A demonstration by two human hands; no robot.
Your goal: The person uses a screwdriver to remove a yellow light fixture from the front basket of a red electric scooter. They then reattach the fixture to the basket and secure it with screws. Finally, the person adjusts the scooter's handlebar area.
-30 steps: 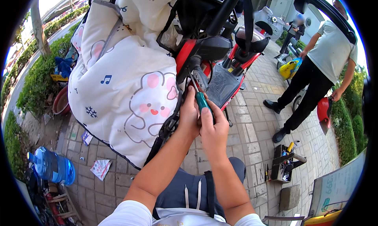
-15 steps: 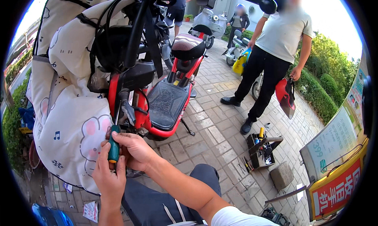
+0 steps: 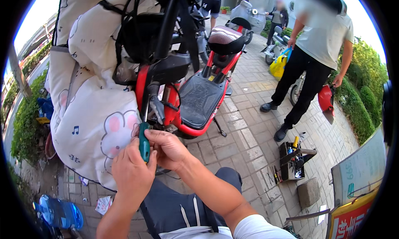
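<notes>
Both my hands are closed around a screwdriver (image 3: 144, 144) with a dark green handle and a yellow end. My left hand (image 3: 134, 168) grips its lower handle. The fingers and thumb of my right hand (image 3: 168, 149) pinch it from the other side. The thin metal shaft points up and away, beside the grey, bulky end of a handlebar grip (image 3: 154, 98). This belongs to a red electric scooter (image 3: 195, 101) with a black footboard. A white quilted leg cover (image 3: 95, 126) with a rabbit print hangs left of my hands. Where the screwdriver's tip ends is hard to see.
A person (image 3: 307, 64) in black trousers stands ahead right, holding a red helmet (image 3: 326, 101) and a yellow bag (image 3: 279, 68). An open toolbox (image 3: 293, 166) rests on the paving near a stone block (image 3: 309, 192). A large blue water bottle (image 3: 60, 212) lies lower left.
The whole view has shifted, so the scooter and my hands appear farther right and the water bottle shows more fully. Both hands still hold the screwdriver.
</notes>
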